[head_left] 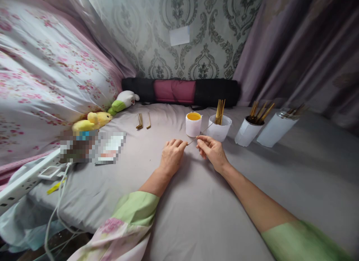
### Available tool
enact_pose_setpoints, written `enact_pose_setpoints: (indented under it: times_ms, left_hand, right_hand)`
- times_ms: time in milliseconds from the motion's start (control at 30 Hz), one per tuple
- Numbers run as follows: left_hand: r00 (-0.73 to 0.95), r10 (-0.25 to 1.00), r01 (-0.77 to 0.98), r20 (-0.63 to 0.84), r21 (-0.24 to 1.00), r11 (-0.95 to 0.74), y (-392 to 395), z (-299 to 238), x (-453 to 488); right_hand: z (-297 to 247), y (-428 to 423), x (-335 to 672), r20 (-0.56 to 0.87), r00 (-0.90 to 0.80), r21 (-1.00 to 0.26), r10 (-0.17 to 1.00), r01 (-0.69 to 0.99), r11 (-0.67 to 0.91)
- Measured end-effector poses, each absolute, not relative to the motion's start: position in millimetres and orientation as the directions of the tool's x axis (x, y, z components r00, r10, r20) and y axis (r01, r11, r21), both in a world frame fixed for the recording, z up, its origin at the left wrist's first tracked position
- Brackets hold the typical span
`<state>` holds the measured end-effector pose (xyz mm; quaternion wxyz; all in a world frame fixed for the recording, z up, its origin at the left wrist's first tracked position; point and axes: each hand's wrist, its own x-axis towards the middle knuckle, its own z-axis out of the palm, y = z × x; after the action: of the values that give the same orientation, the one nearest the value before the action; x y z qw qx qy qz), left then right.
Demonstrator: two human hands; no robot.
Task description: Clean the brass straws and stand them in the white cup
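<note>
A thin brown stick [192, 141] runs between my two hands, slanting up to the right. My left hand [172, 158] is closed, pinching its lower end between thumb and fingers. Farther along, my right hand [213, 151] pinches the same stick between thumb and fingertips. Just beyond my hands stands a small white cup [193, 129] with something yellow inside. To its right, a wider white tub [220, 130] holds several upright golden sticks [220, 112]. A few golden sticks with bent ends [139, 121] lie on the grey sheet at the left, one [149, 120] apart from the others.
Two white cylinders [245, 133] [275, 130] with more sticks stand at the right. A black and maroon roll [175, 91] lies along the wall. Plush toys [94, 121], a pixelated patch [110, 148], a power strip [30, 182] and cables [60, 193] are at the left.
</note>
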<state>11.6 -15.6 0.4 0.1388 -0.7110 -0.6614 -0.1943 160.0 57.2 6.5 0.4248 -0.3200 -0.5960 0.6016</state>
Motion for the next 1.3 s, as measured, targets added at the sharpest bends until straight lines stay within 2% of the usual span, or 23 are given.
enact_pose_setpoints:
  times_ms: [333, 700, 900, 1067, 1167, 1300]
  left_hand:
    - [0.095, 0.889, 0.994, 0.447, 0.005, -0.108, -16, 1, 14]
    - [0.078, 0.889, 0.989, 0.451, 0.074, -0.124, -15, 0, 14]
    - [0.014, 0.873, 0.965, 0.487, 0.223, -0.139, -12, -4, 13]
    - [-0.072, 0.846, 0.888, 0.529, 0.421, -0.188, -8, -10, 12]
    - [-0.150, 0.855, 0.820, 0.497, 0.546, -0.174, -6, -10, 13]
    - [-0.279, 0.881, 0.677, 0.381, 0.729, -0.101, -6, -8, 16]
  right_hand:
    - [3, 59, 159, 0.139, -0.425, -0.981, 0.895, -0.179, 0.068]
    - [2, 61, 158, 0.138, -0.415, -0.984, 0.900, -0.164, 0.075]
    - [2, 61, 158, 0.137, -0.408, -0.985, 0.903, -0.156, 0.079]
    - [0, 62, 160, 0.135, -0.412, -0.984, 0.901, -0.161, 0.073]
    - [0, 63, 160, 0.119, -0.407, -0.986, 0.906, -0.158, 0.059]
    - [-1, 64, 160, 0.108, -0.392, -0.987, 0.914, -0.149, 0.053]
